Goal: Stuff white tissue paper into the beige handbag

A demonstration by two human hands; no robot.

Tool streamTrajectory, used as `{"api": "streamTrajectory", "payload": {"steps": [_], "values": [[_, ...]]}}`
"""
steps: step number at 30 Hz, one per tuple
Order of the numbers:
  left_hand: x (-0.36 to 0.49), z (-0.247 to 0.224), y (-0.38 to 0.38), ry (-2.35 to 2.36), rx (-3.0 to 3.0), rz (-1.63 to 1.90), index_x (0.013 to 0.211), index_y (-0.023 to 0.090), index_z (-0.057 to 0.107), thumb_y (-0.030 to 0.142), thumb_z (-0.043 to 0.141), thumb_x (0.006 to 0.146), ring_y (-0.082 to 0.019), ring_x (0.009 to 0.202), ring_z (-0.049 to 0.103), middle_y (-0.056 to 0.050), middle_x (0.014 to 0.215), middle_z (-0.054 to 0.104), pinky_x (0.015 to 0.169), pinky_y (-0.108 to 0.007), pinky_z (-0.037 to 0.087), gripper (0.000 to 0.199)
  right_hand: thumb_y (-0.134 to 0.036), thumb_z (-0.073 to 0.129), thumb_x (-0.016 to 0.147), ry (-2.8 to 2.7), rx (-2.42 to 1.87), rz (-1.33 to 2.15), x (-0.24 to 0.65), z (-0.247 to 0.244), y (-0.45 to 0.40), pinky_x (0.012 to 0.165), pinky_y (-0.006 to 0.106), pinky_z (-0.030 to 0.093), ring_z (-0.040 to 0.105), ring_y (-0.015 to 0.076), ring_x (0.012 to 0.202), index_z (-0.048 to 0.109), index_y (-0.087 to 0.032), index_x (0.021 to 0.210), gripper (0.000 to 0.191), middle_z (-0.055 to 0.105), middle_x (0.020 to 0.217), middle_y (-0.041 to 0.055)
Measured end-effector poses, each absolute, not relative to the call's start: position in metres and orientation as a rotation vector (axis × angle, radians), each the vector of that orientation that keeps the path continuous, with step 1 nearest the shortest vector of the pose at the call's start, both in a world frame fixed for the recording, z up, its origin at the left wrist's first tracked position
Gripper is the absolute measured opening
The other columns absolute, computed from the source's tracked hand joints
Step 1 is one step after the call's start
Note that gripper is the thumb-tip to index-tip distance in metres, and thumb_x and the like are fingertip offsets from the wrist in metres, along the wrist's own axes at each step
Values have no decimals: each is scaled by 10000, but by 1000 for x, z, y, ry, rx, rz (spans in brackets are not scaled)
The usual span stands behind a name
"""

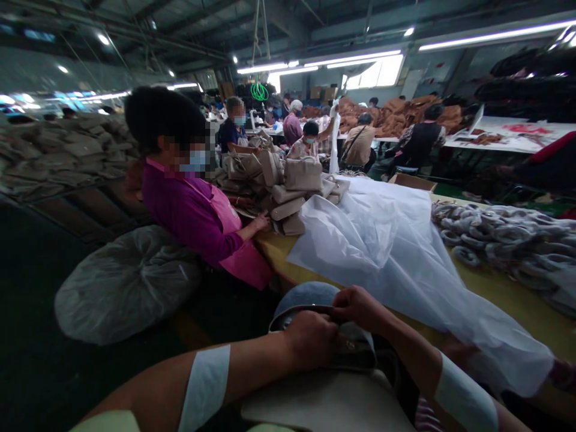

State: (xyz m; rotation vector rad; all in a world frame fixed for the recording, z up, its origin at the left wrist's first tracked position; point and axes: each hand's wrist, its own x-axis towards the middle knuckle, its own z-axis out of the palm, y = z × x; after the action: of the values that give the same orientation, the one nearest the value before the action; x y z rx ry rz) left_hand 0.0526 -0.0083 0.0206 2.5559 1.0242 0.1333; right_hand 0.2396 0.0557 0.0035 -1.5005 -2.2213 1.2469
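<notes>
My left hand [312,339] is closed in a fist around a strap [288,313] that looks like a bag's. Beside it, my right hand [360,307] pinches the same strap with bent fingers. Just below my hands a pale beige bag [324,402] lies across my lap, its lower part cut off by the frame. A small metal fitting [351,345] glints under my right hand. Behind the strap shows a rounded blue-grey thing [308,293] whose kind I cannot tell. White patches are wrapped round both my forearms.
A co-worker in a purple top [189,210] handles a heap of beige bags [302,175] on the yellow table [288,264]. White sheeting [360,228] drapes over it, with wrapped rings [504,231] at the right. A stuffed plastic sack [126,282] stands on the floor at left.
</notes>
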Motion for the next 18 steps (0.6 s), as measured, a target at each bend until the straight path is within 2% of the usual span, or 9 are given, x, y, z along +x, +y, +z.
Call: {"api": "streamTrajectory", "payload": {"steps": [2,4,8,10,12,15,16,18], "values": [[61,17,-4,1087,2543,-15,862,156,761,334,493,1024,-282,850,750,-121,937,775,691,-351,554,360,-295,611,710,-2266,-1492,1180,240,11,55,553,228,314,485,106,594,741,-132,706,208,576,590,-19],[68,15,-1,1102,2549,-60,887,163,776,359,472,1031,-297,865,748,-123,944,777,696,-366,549,390,-215,600,698,-2316,-1474,1146,243,21,54,578,224,341,546,117,627,756,-137,739,179,628,624,-11],[70,17,0,1076,2537,-41,1078,143,754,405,403,1058,-310,997,734,-141,1082,769,801,-392,567,438,-91,584,667,-2508,-1441,1248,253,37,44,673,220,436,682,161,787,779,-177,990,387,768,878,21],[64,22,1,1058,2524,-99,1097,145,744,420,395,1062,-305,969,738,-138,1066,768,801,-396,575,446,-71,597,680,-2661,-1566,1133,253,42,34,708,253,461,723,220,889,765,-186,1044,417,785,988,64],[53,28,-1,1005,2531,-64,1176,143,714,401,456,1046,-279,937,736,-127,1074,760,804,-374,584,388,-67,599,720,-2784,-1717,890,249,45,24,734,295,477,740,283,965,762,-179,1006,347,788,1010,106],[25,41,-8,938,2565,278,1348,147,622,324,592,997,-241,1100,679,-102,1233,712,997,-348,538,394,-59,568,762,-2860,-1765,744,249,46,14,781,329,503,743,312,1008,762,-189,968,311,789,996,115],[14,44,-11,973,2560,398,1337,153,633,322,639,974,-242,1147,649,-91,1246,703,1061,-360,502,400,-61,561,769,-2853,-1749,763,251,47,13,802,335,512,743,304,1006,763,-198,980,322,789,997,107],[-8,47,-17,1124,2498,544,1237,170,701,347,754,898,-253,1146,623,-79,1181,714,1094,-396,476,386,-76,574,770,-2808,-1686,787,259,47,12,881,355,522,725,293,1052,753,-209,1082,384,774,1069,107]]}}
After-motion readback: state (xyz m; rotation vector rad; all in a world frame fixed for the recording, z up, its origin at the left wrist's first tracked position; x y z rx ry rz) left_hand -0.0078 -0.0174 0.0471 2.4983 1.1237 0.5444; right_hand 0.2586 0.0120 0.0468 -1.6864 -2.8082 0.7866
